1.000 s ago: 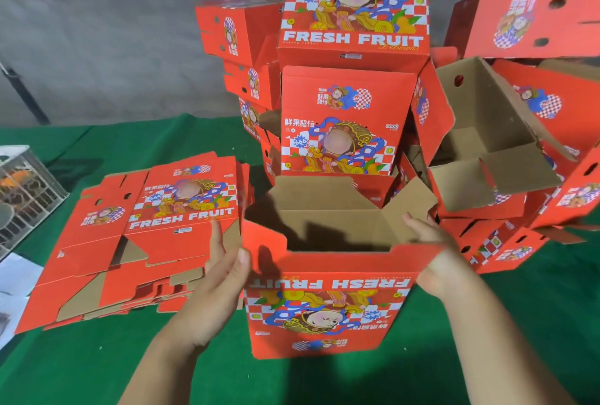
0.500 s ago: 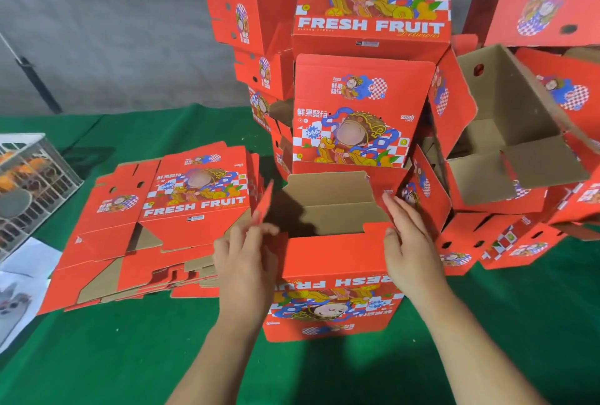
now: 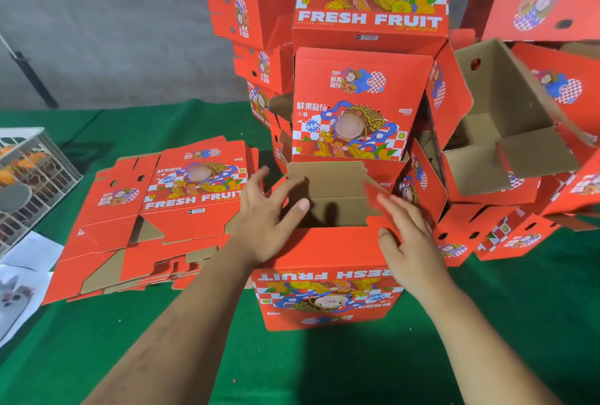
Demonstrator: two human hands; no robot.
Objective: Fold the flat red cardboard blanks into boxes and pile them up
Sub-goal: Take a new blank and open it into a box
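Note:
A half-folded red box stands upright on the green table in front of me, its top open and the print facing me upside down. My left hand lies with straight fingers over the box's left flap, pressing it inward. My right hand presses the right flap inward with extended fingers. A stack of flat red blanks lies to the left. Behind the box rises a pile of folded red boxes.
A white wire basket stands at the left table edge with papers in front of it. More folded boxes, one open, crowd the right side. Bare green cloth lies near me. A grey wall is behind.
Both hands moved from the box's outer sides onto its side flaps and pushed them inward. The view shifted closer to the box.

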